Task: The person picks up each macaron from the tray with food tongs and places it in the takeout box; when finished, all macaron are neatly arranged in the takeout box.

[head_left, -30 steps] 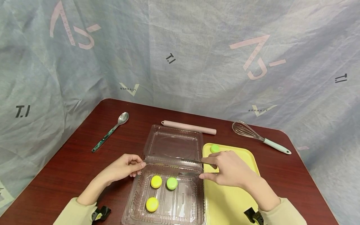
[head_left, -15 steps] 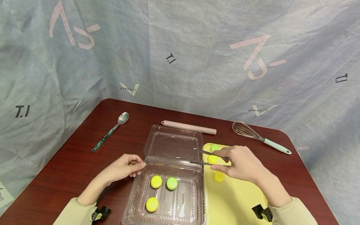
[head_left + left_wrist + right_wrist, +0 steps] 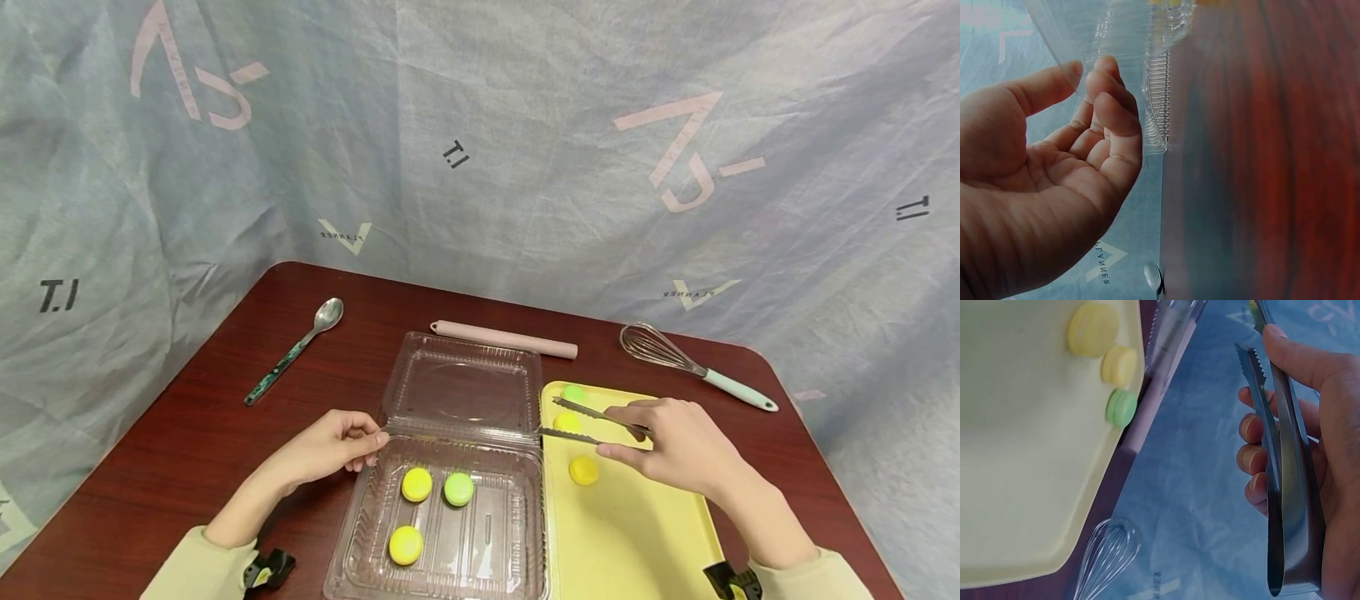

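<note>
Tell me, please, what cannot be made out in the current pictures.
- Head view: the near end of the yellow tray, cut off by the bottom edge.
- Head view: the handle end of the tongs, hidden by the right hand.
- Left wrist view: what the yellow patch is; blurred, cut off by the top edge.
- Right wrist view: the handle of the whisk, cut off by the bottom edge.

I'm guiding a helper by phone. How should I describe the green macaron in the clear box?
On the dark red table, find the open clear plastic box left of the yellow tray. In the box's near half, the green macaron is the rightmost of three. It is the only green one there; its neighbours are two yellow macarons.
</note>
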A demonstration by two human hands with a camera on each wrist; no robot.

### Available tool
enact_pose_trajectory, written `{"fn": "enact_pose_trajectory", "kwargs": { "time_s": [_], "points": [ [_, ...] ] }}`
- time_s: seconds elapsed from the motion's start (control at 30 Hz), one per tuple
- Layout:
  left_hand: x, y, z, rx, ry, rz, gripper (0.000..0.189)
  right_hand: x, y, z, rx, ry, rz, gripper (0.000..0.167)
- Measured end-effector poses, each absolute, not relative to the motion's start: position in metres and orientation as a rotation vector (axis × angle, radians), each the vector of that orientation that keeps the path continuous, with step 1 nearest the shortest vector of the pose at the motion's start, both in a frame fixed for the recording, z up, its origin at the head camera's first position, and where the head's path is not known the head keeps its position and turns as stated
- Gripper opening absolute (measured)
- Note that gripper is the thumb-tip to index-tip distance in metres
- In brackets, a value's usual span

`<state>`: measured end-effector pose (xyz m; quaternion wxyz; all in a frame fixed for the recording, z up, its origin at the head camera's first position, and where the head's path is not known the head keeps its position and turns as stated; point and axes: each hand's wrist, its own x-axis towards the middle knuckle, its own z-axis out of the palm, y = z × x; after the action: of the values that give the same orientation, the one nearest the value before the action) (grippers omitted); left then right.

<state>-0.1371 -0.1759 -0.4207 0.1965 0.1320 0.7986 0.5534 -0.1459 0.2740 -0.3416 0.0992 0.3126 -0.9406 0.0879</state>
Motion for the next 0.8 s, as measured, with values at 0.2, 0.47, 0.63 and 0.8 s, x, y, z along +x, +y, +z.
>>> {"fn": "enact_pose_trajectory", "kwargs": {
  "time_s": [0.2,0.47,0.63,0.8],
  "points": [
    [-0.137,-0.177,-0.421,0.374,2.229,1.557,0.025,-0.14,0.288,-0.346,0.861,-2.835,0.228,0.038],
    [-0.137,-0.177,-0.42,0.36,2.228,1.554,0.026,-0.135,0.302,-0.357,0.838,-2.874,0.188,0.04],
    [-0.137,-0.176,-0.42,0.365,2.232,1.548,0.027,-0.132,0.309,-0.364,0.843,-2.88,0.173,0.038],
    [-0.137,-0.175,-0.419,0.369,2.232,1.549,0.027,-0.13,0.314,-0.369,0.834,-2.911,0.15,0.038]
  ]
}}
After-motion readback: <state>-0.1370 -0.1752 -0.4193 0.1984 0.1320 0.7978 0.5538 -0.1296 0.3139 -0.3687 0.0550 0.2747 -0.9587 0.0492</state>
